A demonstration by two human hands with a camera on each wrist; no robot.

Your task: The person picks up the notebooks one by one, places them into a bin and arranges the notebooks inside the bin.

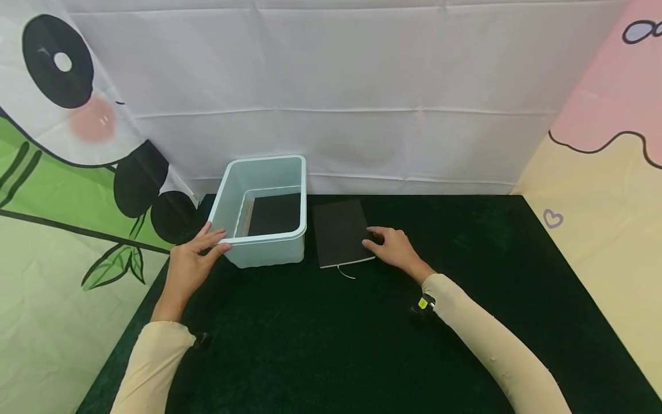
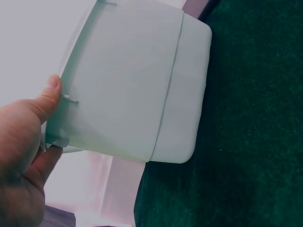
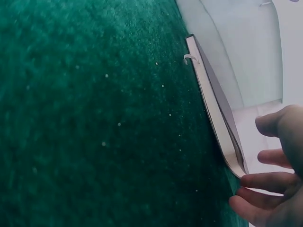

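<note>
A pale blue-green plastic bin [image 1: 264,251] stands on the dark green cloth at the left. My left hand [image 1: 192,261] grips its near left rim corner, with the thumb at the front side of the rim in the left wrist view [image 2: 28,137]. Flat inside the bin lies a black rectangular thing [image 1: 276,214]. Right of the bin is a black notebook [image 1: 341,233] with a white ribbon marker [image 1: 345,272] at its near edge. My right hand [image 1: 393,247] is at the notebook's right edge, fingers spread and thumb apart, fingertips close to its corner in the right wrist view.
Dark green cloth [image 1: 331,345] covers the table. A white fabric backdrop [image 1: 341,86] hangs right behind the bin and notebook. Printed cartoon fabric lines the left [image 1: 57,253] and right [image 1: 595,201] sides.
</note>
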